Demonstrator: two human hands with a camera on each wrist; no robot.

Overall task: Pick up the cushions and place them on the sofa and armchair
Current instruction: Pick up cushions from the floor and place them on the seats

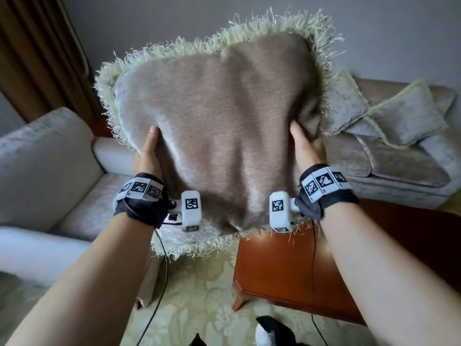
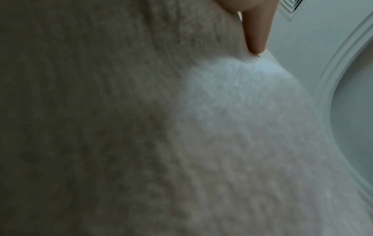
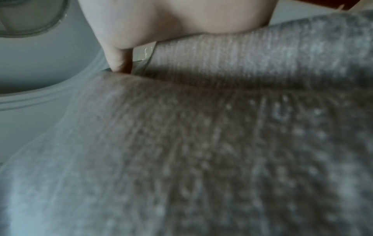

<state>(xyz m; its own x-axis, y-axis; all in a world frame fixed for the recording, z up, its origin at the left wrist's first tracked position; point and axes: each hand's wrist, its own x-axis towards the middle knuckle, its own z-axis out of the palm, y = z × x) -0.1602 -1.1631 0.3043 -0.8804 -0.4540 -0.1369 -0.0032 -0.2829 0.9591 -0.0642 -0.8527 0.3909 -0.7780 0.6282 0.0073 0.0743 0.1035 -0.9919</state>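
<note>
A person's left hand (image 1: 149, 156) and right hand (image 1: 306, 146) pinch a taupe velvet cushion with pale green fringe (image 1: 219, 136) aloft mid-carry between grey armchair (image 1: 50, 171) and sofa (image 1: 404, 176), seemingly next lowering it onto a seat.

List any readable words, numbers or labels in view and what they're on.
None readable: no words, brands or numbers show in any view.
Black-and-white square code markers on the left wrist band, the right wrist band and both white wrist camera housings: machine patterns, not text.
The fringed cushion carries no label.
</note>
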